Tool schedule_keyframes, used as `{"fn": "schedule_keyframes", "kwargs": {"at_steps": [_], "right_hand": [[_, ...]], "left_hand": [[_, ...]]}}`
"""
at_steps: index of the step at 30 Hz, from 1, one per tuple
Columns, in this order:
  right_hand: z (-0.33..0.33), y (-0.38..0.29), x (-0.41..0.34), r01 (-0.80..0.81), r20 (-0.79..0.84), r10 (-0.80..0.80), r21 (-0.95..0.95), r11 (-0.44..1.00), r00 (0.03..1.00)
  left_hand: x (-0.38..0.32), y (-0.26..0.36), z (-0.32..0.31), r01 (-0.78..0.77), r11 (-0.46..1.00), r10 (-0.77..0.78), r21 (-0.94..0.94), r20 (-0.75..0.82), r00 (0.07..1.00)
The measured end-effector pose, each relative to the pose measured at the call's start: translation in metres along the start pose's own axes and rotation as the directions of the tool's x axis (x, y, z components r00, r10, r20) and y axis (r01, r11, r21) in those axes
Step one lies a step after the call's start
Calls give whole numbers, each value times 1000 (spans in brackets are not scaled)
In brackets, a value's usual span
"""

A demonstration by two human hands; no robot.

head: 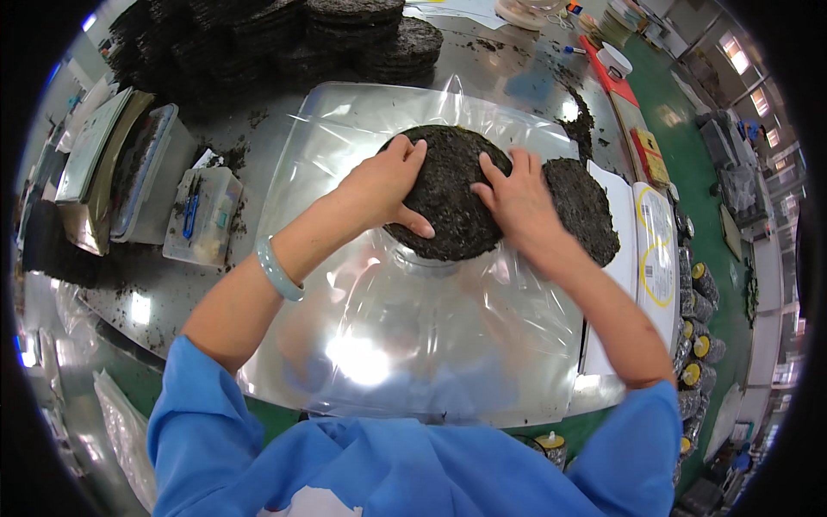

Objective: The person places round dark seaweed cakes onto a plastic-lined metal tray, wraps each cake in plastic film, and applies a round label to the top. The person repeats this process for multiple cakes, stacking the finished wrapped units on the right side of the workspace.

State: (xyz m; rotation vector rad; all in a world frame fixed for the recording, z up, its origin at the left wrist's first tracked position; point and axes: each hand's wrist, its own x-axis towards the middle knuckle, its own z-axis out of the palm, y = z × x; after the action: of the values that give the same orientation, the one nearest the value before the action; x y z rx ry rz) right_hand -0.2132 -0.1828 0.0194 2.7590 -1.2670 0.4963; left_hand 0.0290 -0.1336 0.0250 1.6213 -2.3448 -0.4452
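A stack of round dark dried seaweed sheets (452,194) lies over a clear plastic sheet (413,336) in front of me. My left hand (391,184) grips the stack at its left edge, thumb low on the face and fingers at the upper rim. At the right edge, my right hand (517,194) has its thumb and index finger on the top face, the other fingers by the rim. Just right of that hand lies another round dark seaweed piece (581,210), partly over white paper. Something round and clear shows under the stack's lower edge.
Tall stacks of dark round sheets (355,32) stand at the back left. On the left are a plastic bin (155,174) and a clear box (203,220) with blue thread snips (190,213). Dark crumbs litter the metal table (465,45). A white tub (614,61) sits at the right edge.
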Motion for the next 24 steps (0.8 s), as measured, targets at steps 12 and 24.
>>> {"fn": "schedule_keyframes", "kwargs": {"at_steps": [12, 24], "right_hand": [[27, -12, 41, 55, 666, -83, 63, 997, 742], [20, -48, -5, 187, 201, -288, 409, 893, 936]], "left_hand": [[31, -11, 29, -12, 964, -93, 265, 378, 921], [0, -17, 69, 101, 955, -153, 280, 172, 973]]}}
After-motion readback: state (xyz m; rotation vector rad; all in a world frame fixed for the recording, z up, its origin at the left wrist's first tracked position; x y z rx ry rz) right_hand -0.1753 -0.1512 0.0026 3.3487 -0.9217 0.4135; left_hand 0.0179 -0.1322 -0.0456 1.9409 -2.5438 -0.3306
